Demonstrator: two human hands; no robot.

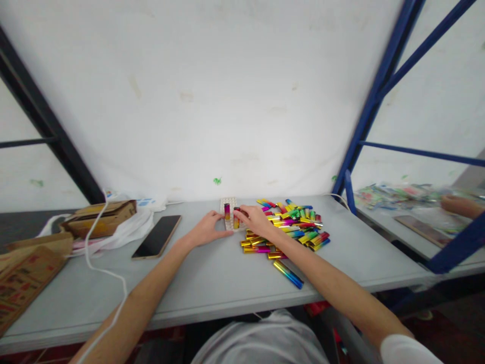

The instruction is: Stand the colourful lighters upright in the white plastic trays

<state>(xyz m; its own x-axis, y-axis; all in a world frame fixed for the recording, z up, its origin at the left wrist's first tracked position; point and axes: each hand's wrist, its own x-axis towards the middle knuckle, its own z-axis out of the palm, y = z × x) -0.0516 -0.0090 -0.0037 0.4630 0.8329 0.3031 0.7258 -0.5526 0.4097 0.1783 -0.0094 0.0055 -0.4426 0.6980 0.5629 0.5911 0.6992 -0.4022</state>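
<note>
Pinching an upright yellow-and-red tube [236, 220] between thumb and fingers, the right hand [257, 220] works at the near right side of a white, hole-studded tray [228, 202]; whether the tube's foot is seated cannot be told. The left hand [207, 228] has a wide grip, thumb and fingers spread about the tray's near left corner, with no object visible in it. Between the hands, a purple tube [227, 211] stands upright on the tray.

The tray lies toward the far edge of the grey worktop [204, 283], close to the wall [227, 111], so most of the room is on the near side. Rightward, the tray is hemmed in by a pile of shiny tubes [308, 236], with the right forearm crossing over it. One gold-to-blue tube [288, 274] lies apart, near the front edge. Leftward, a stretch of worktop separates the left hand from a phone [157, 236]; beyond it, cardboard [109, 218] and a white cable [87, 247] crowd the left end. A blue post [369, 111] bounds the right end.
</note>
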